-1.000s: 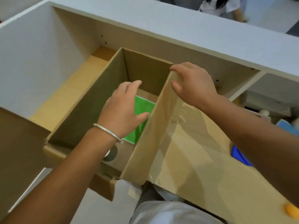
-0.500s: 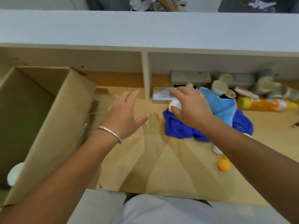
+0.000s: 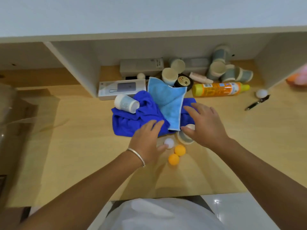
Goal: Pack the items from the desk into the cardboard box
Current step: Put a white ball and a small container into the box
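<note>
Both hands are spread and hold nothing — the left hand (image 3: 147,140) just touches the white ball (image 3: 169,142), the right hand (image 3: 203,123) covers a cup (image 3: 184,138), both at the blue cloth's (image 3: 132,117) near edge. A careless grab could nudge the orange balls (image 3: 177,154) — they'd likely roll off the desk (image 3: 83,146).

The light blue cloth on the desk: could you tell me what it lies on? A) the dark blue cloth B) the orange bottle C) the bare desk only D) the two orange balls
A: the light blue cloth is draped over the crumpled dark blue cloth, clear of the orange bottle and the orange balls.
</note>
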The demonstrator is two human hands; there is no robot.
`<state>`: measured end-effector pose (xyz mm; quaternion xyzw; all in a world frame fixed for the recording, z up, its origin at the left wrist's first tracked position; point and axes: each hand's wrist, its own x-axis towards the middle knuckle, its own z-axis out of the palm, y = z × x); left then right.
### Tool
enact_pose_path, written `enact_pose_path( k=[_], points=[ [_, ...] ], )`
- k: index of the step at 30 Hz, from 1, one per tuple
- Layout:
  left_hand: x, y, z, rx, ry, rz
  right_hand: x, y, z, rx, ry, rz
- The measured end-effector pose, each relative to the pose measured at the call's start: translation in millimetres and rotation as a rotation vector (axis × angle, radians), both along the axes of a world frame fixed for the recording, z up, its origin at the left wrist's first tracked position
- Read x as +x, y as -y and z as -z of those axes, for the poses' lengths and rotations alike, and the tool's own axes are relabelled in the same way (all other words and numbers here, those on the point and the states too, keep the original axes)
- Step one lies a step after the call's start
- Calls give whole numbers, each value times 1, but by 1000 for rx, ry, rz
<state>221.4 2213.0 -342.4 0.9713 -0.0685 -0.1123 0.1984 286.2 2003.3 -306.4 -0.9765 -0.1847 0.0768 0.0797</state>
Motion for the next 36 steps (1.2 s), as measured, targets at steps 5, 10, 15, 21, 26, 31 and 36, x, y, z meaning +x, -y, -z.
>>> enact_pose_path(
  k=[5, 10, 15, 21, 26, 31, 36],
  points=[
    [-14, 22, 33, -93, -42, -21, -16, 13, 24, 36, -54, -25],
    [-9, 27, 53, 68, -78, 77, -22, 11, 36, 53, -104, -9],
    [-1, 33, 54, 59, -78, 57, -22, 5, 38, 39, -117, -5],
    [-3, 7, 32, -30, 25, -2, -20, -18, 13, 83, -3, -34],
    [-10, -54, -9, -117, 191, -150, -13, -79, -20, 163, 79, -83],
    [-26, -152, -60, -43, 305, -329, -5, -168, -48, 262, 164, -163],
    [-57, -258, -120, 73, 402, -480, 0, -277, -78, 389, 215, -281]
  ],
)
